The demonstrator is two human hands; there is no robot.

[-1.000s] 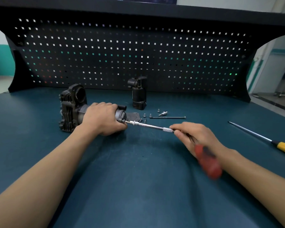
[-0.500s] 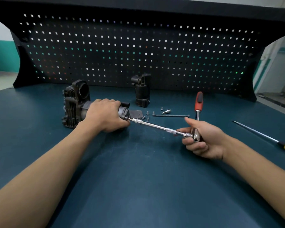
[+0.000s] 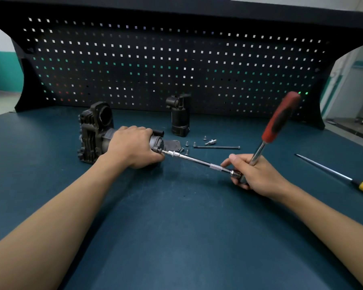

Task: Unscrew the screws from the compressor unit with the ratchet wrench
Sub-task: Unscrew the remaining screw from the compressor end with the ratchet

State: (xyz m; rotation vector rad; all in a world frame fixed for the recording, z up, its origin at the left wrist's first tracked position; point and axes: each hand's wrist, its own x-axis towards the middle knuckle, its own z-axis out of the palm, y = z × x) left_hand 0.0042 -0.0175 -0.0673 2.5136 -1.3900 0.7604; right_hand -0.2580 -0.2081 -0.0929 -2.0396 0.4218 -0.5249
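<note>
Progress: partway, by my judgement; some fasteners are out and one is under the tool.

Compressor unit [image 3: 94, 135] lies on its side, left of centre on the table [image 3: 176, 237], with my left grip [image 3: 132, 147] curled round its barrel. Right grip [image 3: 258, 176] is wrapped round the head end of the ratchet wrench [image 3: 269, 132], red handle tilted up and to the right. Extension bar [image 3: 197, 161] reaches the unit's right end face. Loose screws [image 3: 187, 144], a long bolt [image 3: 216, 147] and a plate [image 3: 172, 144] lie just right of the unit, and I count these as removed. Screws remaining: cannot tell.
</note>
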